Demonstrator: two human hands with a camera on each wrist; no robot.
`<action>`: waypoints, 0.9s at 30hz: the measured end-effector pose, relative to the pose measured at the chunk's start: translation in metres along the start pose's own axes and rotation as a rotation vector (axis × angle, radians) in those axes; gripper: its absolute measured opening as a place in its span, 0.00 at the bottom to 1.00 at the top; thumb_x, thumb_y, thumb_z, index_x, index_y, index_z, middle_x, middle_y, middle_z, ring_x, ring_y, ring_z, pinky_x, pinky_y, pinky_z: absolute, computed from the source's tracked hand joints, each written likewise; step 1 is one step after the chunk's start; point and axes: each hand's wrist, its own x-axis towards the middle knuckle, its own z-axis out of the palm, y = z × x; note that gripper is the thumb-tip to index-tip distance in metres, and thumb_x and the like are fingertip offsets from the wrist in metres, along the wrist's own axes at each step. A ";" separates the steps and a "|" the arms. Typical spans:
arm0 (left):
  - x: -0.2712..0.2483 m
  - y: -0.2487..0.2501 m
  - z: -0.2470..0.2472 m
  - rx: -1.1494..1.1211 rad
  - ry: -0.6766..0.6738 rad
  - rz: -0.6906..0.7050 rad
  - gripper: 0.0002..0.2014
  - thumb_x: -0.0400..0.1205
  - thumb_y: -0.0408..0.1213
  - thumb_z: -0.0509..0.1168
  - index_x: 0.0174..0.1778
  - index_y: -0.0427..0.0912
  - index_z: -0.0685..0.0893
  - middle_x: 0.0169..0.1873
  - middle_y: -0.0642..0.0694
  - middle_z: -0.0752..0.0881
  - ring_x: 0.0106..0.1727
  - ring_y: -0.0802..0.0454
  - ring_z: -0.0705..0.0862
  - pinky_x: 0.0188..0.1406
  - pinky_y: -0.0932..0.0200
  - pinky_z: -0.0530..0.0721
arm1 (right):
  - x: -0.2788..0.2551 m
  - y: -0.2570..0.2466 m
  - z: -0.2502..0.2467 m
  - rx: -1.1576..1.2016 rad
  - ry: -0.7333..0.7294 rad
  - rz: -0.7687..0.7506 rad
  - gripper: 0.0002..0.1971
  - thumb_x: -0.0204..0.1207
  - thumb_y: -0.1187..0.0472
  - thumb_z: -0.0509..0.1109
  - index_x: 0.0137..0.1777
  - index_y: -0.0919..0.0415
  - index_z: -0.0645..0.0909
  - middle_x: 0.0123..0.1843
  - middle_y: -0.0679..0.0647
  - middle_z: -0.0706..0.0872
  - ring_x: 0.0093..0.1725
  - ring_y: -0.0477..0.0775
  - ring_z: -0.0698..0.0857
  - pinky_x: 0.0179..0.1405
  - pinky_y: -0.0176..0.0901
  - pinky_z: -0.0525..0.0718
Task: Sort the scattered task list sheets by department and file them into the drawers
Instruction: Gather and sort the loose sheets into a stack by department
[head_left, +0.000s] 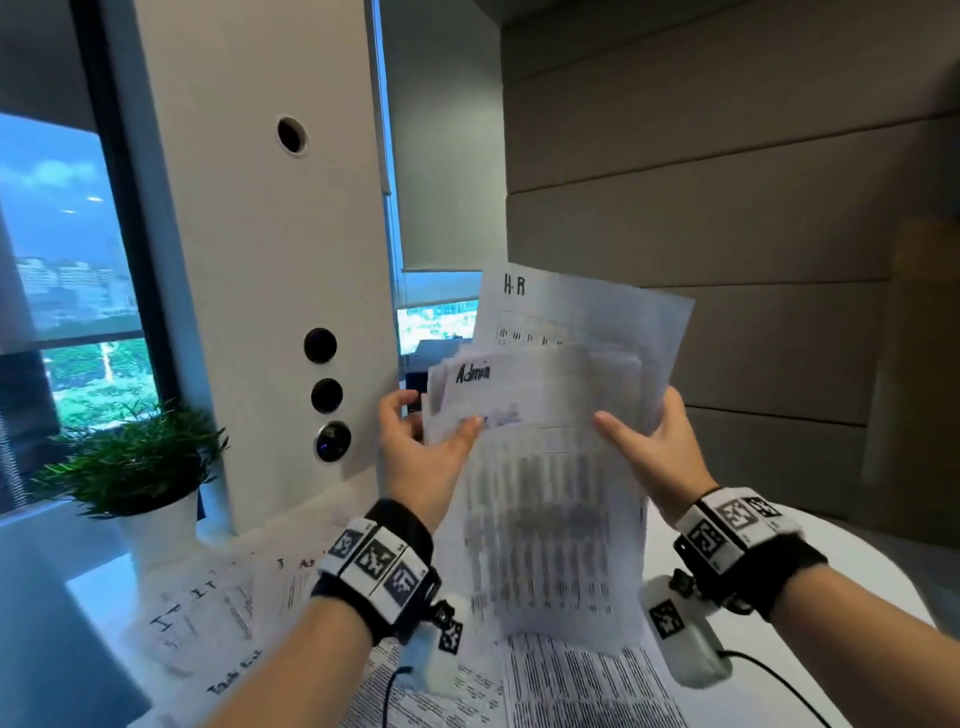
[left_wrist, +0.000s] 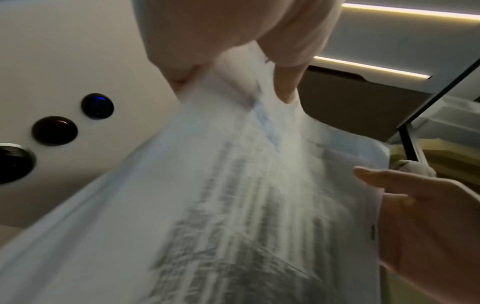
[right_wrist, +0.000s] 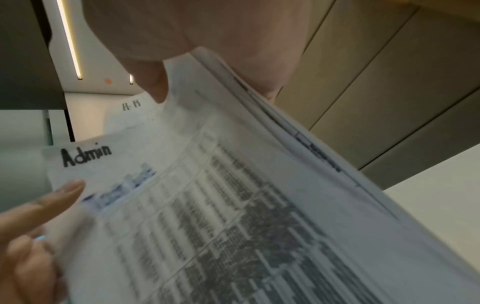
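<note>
Sheets of white printed paper (head_left: 550, 467), a fanned bundle held up over the white tabletop (head_left: 852, 566), "Admin" page in front, "HR" behind. Left hand (head_left: 423, 457) pinches the left edge, thumb on the front; right hand (head_left: 649, 447) clamps the right edge, thumb in front, fingers hidden behind. Risk, I'd say: that loose fan could slip and mix departments if either pinch eases. More loose sheets (head_left: 208, 618) lie scattered below, a green potted plant (head_left: 135, 467) stands beside them, and no drawers are in view
</note>
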 end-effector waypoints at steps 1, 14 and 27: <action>0.002 -0.002 -0.002 -0.005 -0.035 -0.008 0.30 0.69 0.40 0.79 0.60 0.53 0.68 0.49 0.55 0.83 0.47 0.68 0.85 0.48 0.67 0.85 | 0.001 -0.001 -0.003 -0.016 -0.022 -0.007 0.23 0.74 0.62 0.75 0.65 0.53 0.71 0.64 0.48 0.82 0.65 0.45 0.81 0.68 0.46 0.78; -0.005 -0.018 0.002 0.068 -0.156 0.067 0.44 0.64 0.37 0.82 0.70 0.51 0.61 0.54 0.67 0.76 0.52 0.77 0.78 0.60 0.67 0.78 | 0.003 -0.026 -0.001 -0.247 -0.074 -0.250 0.44 0.73 0.70 0.72 0.80 0.47 0.49 0.67 0.40 0.69 0.59 0.32 0.77 0.56 0.23 0.76; -0.006 -0.043 0.002 0.088 -0.216 -0.141 0.42 0.59 0.49 0.83 0.67 0.48 0.73 0.57 0.51 0.85 0.59 0.54 0.85 0.60 0.54 0.84 | 0.049 -0.071 -0.003 -1.384 -0.459 -0.460 0.32 0.77 0.46 0.63 0.80 0.34 0.55 0.70 0.47 0.79 0.65 0.56 0.81 0.56 0.49 0.81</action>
